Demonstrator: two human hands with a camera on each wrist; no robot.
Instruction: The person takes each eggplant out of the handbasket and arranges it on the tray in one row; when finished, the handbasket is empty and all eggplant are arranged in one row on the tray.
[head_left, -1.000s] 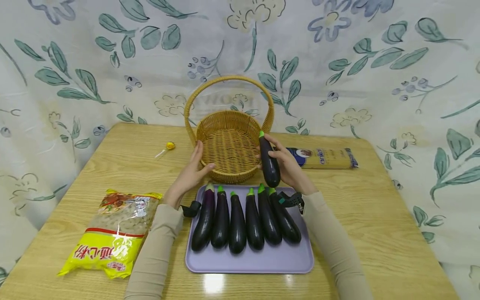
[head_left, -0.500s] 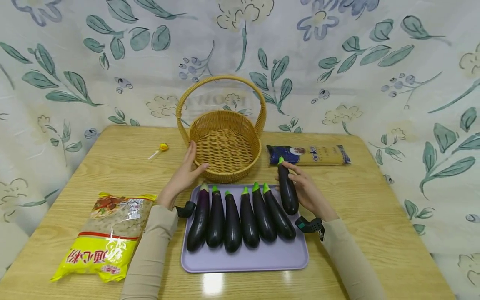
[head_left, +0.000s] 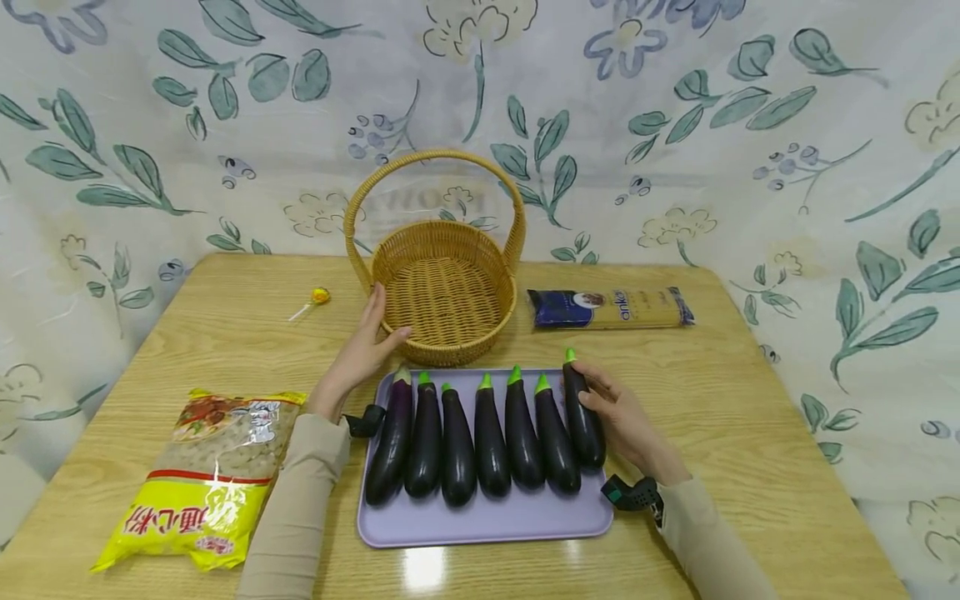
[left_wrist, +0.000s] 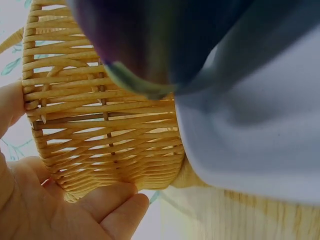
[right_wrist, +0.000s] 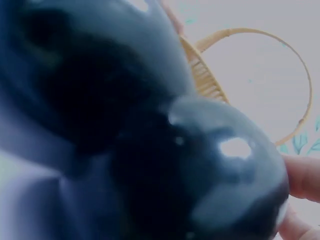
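Observation:
Several dark eggplants (head_left: 492, 442) lie side by side on a lilac tray (head_left: 487, 527), stems pointing away from me. At the tray's right end, my right hand (head_left: 618, 417) holds another eggplant (head_left: 583, 421), thumb and fingers around its upper part. This eggplant is beside the rightmost one; whether its underside touches the tray is hidden. In the right wrist view, dark, blurred eggplants (right_wrist: 230, 175) fill much of the picture. My left hand (head_left: 360, 354) rests against the front-left wall of a wicker basket (head_left: 450, 296), thumb near its rim. The left wrist view shows its fingertips (left_wrist: 122, 212) against the weave.
The basket stands behind the tray, its tall handle (head_left: 435, 156) arching up. A pasta packet (head_left: 611, 307) lies at the back right. To the left are a yellow lollipop (head_left: 320, 296) and a large bag of pasta (head_left: 206, 479). A floral cloth (head_left: 585, 108) hangs behind the table.
My right hand has brought the eggplant from beside the basket's right rim back and down to the tray's right end. The left hand stays at the basket. The head view has shifted slightly.

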